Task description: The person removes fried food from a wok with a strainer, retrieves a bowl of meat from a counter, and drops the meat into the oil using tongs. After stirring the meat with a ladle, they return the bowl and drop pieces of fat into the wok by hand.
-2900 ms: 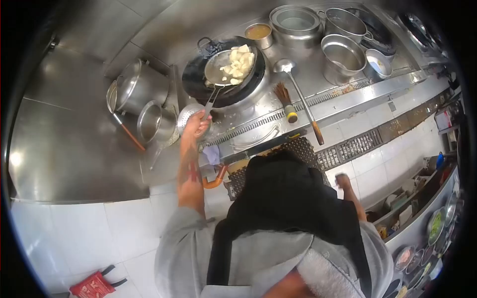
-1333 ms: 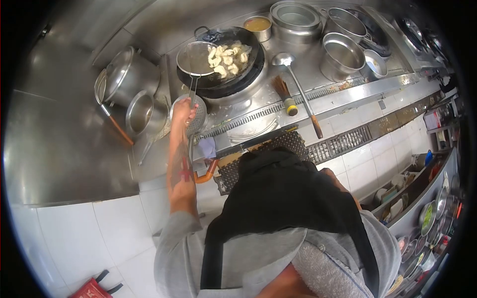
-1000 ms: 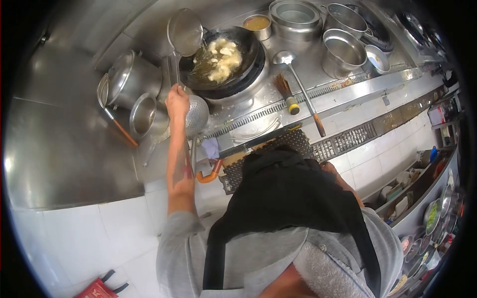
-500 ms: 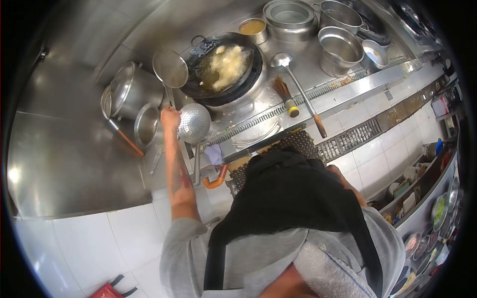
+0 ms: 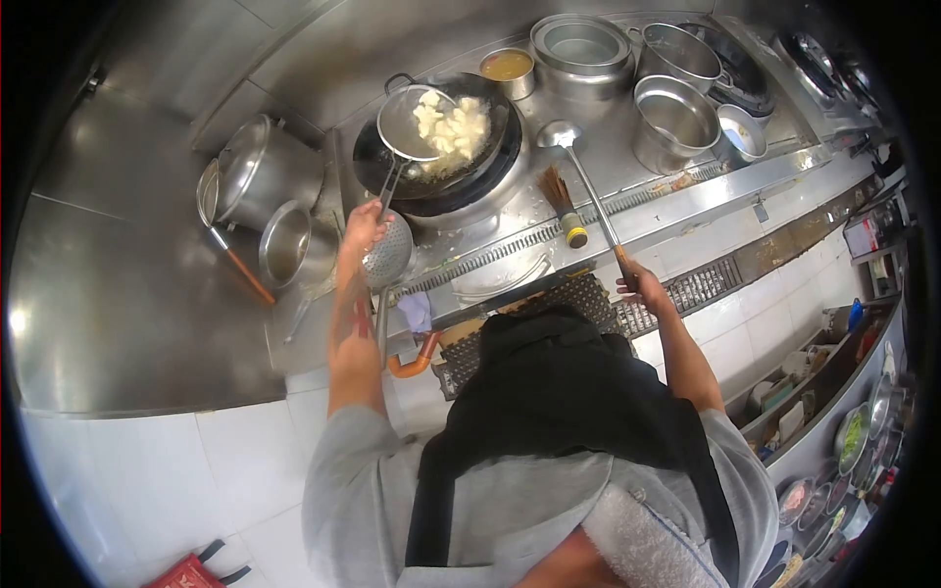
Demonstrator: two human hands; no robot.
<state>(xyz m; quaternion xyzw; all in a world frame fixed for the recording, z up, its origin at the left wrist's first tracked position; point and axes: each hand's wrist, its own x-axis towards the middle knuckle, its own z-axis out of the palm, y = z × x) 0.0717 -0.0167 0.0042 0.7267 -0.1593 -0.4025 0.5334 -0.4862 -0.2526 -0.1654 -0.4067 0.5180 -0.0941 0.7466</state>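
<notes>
My left hand [image 5: 365, 227] is closed round the handle of a round mesh strainer [image 5: 400, 125]. The strainer's mesh is over the left part of a black wok [image 5: 368, 169], overlapping some pale pieces of food [image 5: 459, 129] that lie in oil. Just beside my left hand is a perforated skimmer [image 5: 390, 253], its handle pointing toward me. My right hand [image 5: 643, 288] grips the wooden handle end of a long ladle [image 5: 588, 181], whose bowl rests on the steel counter right of the wok.
A bamboo brush [image 5: 561, 201] lies between wok and ladle. Metal pots [image 5: 676, 122] and a tin of yellowish liquid [image 5: 508, 69] stand behind. At left are a large lidded pot [image 5: 274, 176], a steel bowl [image 5: 286, 245] and another strainer [image 5: 230, 250]. An orange pipe [image 5: 417, 358] juts out in front.
My left hand has moved the strainer rightward, from beside the wok to over it. My right hand has come forward from beside my body and taken hold of the ladle's handle.
</notes>
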